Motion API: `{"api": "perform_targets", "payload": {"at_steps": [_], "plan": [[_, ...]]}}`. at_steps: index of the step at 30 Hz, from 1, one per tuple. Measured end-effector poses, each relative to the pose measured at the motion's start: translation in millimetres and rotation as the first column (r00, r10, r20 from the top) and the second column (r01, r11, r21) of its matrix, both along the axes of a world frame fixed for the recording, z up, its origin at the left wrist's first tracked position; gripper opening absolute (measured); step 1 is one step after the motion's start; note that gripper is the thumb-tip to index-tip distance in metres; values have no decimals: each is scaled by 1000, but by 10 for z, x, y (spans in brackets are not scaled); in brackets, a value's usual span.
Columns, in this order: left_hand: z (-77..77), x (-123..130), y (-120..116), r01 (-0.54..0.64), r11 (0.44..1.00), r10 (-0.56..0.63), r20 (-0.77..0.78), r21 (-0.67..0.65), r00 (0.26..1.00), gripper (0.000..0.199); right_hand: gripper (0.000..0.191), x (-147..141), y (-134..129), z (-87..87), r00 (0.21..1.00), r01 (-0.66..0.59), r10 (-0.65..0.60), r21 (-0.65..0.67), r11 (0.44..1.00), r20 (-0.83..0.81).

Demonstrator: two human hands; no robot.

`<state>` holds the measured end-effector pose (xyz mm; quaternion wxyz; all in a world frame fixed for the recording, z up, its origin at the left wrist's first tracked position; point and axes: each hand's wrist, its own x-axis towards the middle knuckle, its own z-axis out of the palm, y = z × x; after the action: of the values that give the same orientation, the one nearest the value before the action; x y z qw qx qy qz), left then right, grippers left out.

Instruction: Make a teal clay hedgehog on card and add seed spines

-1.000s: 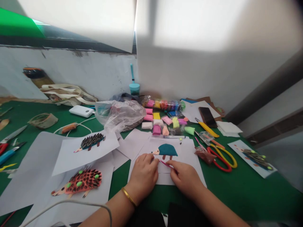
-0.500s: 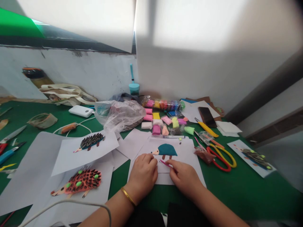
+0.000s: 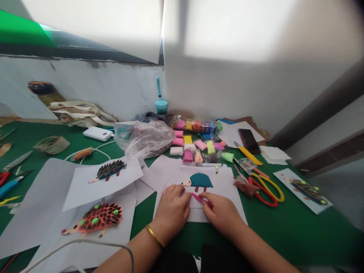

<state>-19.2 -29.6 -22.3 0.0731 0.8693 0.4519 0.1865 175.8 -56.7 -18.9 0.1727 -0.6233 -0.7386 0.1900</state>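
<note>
A teal clay hedgehog (image 3: 200, 180) with a pale face and brown legs lies on white paper (image 3: 230, 193) in front of me. My right hand (image 3: 222, 212) pinches a thin pink tool (image 3: 199, 198), its tip pointing left on the paper below the hedgehog. Beside that tip rests my left hand (image 3: 173, 206), wearing a gold bangle, its fingers curled together; whatever may be between them is hidden.
Clay packets (image 3: 187, 156) lie behind the paper, near a plastic bag (image 3: 148, 138). Scissors (image 3: 267, 185), a yellow cutter (image 3: 248, 154) and a phone (image 3: 249, 140) are at right. Finished hedgehogs (image 3: 99, 218) on paper stand left, with a white cable (image 3: 85, 241) in front.
The pink tool's tip has shifted slightly and more of its shaft shows between the hands. My left fingertips have moved slightly toward the tip.
</note>
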Motion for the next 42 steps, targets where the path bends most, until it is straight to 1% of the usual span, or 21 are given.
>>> {"api": "perform_targets", "payload": {"at_steps": [8, 13, 19, 27, 34, 39, 42], "plan": [[5, 2, -2, 9, 1000, -9, -4, 2, 1000, 24, 30, 17, 4, -34, 999, 14, -14, 13, 1000, 44], [5, -6, -5, 16, 1000, -16, 10, 18, 1000, 29, 31, 38, -7, -57, 1000, 8, -8, 16, 1000, 7], [0, -8, -5, 16, 1000, -16, 6, 3, 1000, 35, 32, 54, -28, -37, 1000, 17, -17, 1, 1000, -25], [-4, 0, 1, 24, 999, -25, 29, 27, 999, 45, 31, 141, -83, -106, 998, 54, -51, 91, 994, -33], [4, 3, -6, 20, 1000, -20, 12, -2, 1000, 26, 30, 143, -87, -113, 999, 46, -46, 78, 996, -12], [-5, -7, -13, 25, 1000, -25, 7, -3, 1000, 21, 29, 124, -85, -94, 999, 33, -33, 39, 999, -5], [-19, -13, -16, 30, 999, -30, 16, 9, 999, 23, 29, 118, -89, -80, 1000, 23, -23, 31, 999, -10]]}}
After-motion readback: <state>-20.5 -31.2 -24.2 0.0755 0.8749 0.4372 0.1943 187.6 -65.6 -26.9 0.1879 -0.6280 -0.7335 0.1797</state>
